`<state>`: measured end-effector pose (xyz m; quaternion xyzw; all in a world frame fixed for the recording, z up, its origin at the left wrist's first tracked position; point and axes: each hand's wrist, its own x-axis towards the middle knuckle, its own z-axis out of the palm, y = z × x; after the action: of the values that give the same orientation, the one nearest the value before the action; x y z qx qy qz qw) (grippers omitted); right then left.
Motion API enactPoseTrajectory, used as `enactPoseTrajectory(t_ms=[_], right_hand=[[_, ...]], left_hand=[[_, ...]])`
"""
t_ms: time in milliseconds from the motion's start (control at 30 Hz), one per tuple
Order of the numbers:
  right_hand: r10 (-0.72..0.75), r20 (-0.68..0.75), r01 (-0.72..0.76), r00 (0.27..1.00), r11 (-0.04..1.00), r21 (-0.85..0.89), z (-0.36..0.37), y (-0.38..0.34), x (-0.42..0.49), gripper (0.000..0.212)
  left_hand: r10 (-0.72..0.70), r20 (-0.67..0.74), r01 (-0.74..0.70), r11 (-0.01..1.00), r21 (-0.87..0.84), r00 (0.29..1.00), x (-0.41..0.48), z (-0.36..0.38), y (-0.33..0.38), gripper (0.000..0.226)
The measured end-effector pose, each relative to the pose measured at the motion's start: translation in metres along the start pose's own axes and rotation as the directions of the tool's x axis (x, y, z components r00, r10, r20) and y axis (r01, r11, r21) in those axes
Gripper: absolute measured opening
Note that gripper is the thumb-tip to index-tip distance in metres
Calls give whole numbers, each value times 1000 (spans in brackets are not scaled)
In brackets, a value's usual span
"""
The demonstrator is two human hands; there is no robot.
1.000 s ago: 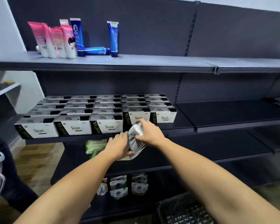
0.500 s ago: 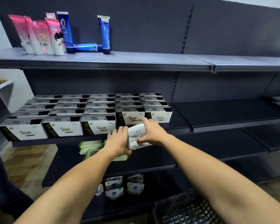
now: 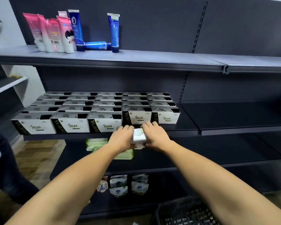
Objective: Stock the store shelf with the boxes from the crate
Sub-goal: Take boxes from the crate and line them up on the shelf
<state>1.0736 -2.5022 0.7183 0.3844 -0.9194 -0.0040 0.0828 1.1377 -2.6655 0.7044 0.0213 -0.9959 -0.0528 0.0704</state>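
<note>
A small white box (image 3: 139, 137) sits between my two hands at the front lip of the middle shelf (image 3: 182, 132). My left hand (image 3: 121, 139) grips its left side and my right hand (image 3: 154, 137) grips its right side. Just behind it stand rows of white-and-black boxes (image 3: 104, 111), several deep, with a gap in front of the fourth column. The black plastic crate (image 3: 185, 211) lies on the floor at the bottom right, partly hidden by my right forearm.
Pink and blue tubes (image 3: 68, 33) stand on the top shelf at left. Green wipe packs (image 3: 96, 143) lie on the shelf below my hands, and pouches (image 3: 128, 185) hang lower down. The right-hand shelf bay (image 3: 234, 116) holds nothing. A dark-clothed person (image 3: 5, 168) is at far left.
Both hands turned the white box upright-on and moved it up and forward to the shelf lip in front of the fourth column.
</note>
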Motion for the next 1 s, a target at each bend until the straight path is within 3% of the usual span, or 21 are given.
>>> enactPoseTrajectory(t_ms=[100, 200, 300, 367, 433, 533, 633, 833, 1000], right_hand=[[12, 116, -33, 993, 982, 188, 1, 3, 1, 72], [1, 296, -115, 955, 923, 367, -4, 8, 5, 96], [2, 344, -127, 939, 931, 342, -8, 15, 7, 100], [38, 331, -137, 943, 950, 280, -7, 15, 5, 89], [46, 198, -73, 979, 989, 129, -2, 14, 1, 91], [-91, -49, 86, 995, 990, -108, 8, 14, -7, 104], [-159, -175, 138, 972, 982, -126, 14, 18, -11, 107], [-52, 22, 52, 998, 998, 31, 4, 23, -6, 110], [18, 171, -61, 985, 967, 249, -9, 27, 5, 79]], left_hand=[[70, -66, -61, 989, 135, 995, -6, -3, 0, 49], [219, -178, -160, 943, 293, 959, -15, 4, 2, 57], [294, -284, -207, 932, 299, 913, -17, 11, 3, 58], [270, -248, -200, 940, 275, 930, -16, 11, 6, 65], [211, -159, -173, 960, 221, 965, -13, 9, 9, 79], [77, -30, -77, 997, 3, 997, -6, 3, 10, 105], [63, 7, -63, 998, 10, 998, -1, -4, 11, 107], [129, -136, -121, 990, 71, 982, -2, 6, 13, 88], [235, -185, -205, 964, 167, 954, -8, 14, 6, 95]])
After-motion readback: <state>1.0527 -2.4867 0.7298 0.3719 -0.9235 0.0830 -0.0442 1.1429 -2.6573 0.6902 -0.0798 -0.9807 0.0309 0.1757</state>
